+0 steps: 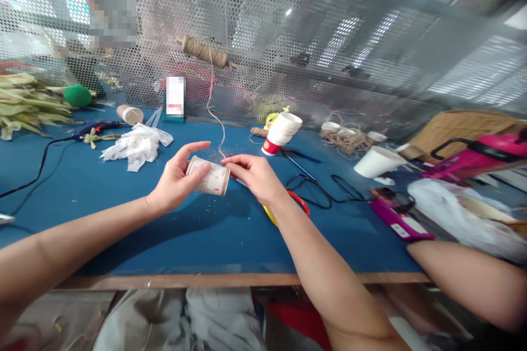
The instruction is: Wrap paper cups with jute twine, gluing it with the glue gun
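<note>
A white paper cup [213, 180] with small printed marks lies on its side above the table, its rim turned to the right. My left hand [176, 178] grips it, thumb across the near side and index finger raised off it. At the rim, the fingertips of my right hand [256, 176] pinch a thin twine [212, 93]. That strand runs up to a brown twine spool [205, 52] on a rod at the perforated screen. Partly under my right wrist are scissors-like red and yellow handles [303, 203].
Stacked paper cups [283, 129] stand beyond my right hand. Crumpled white mesh [140, 145], a glue gun [96, 129] and a green ball [78, 96] are on the left. Loose twine [348, 141], a purple box [399, 216] and another person's arm [469, 279] are on the right.
</note>
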`<state>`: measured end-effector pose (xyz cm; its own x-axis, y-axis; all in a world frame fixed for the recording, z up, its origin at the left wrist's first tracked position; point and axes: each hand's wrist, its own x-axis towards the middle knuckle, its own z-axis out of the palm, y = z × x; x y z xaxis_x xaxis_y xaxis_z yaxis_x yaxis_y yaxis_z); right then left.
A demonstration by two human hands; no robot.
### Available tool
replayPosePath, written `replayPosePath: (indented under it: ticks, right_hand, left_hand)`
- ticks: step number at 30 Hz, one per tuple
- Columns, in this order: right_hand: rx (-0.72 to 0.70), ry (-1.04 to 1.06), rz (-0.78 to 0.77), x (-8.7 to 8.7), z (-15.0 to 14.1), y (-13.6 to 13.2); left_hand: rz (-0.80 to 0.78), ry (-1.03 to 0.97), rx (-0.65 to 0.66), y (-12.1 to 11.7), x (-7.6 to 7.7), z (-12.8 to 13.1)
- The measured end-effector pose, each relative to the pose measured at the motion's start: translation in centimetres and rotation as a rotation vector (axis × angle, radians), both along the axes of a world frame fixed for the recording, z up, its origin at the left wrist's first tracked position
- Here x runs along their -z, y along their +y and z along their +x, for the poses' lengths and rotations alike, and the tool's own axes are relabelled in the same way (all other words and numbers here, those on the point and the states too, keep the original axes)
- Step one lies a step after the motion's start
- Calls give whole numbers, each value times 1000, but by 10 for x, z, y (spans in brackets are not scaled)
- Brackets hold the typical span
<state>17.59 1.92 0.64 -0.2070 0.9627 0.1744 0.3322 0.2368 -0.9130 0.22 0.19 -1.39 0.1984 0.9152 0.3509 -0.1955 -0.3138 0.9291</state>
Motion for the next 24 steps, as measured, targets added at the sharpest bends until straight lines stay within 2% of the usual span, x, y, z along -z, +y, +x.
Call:
replayPosePath:
  ticks: [6,10,12,24]
  right_hand:
    - [66,-21,72,-6,2,-7]
    - [-95,-123,79,-8,0,-15]
    - [-122,-178,99,-8,-2,-17]
    - [-55,-245,152,-6,-9,-21]
  left_hand:
    - [-60,11,-103,4,1,1]
    - [-63,27,-142,6,3,2]
    - [-53,54,-148,6,3,2]
    - [0,149,-188,3,0,2]
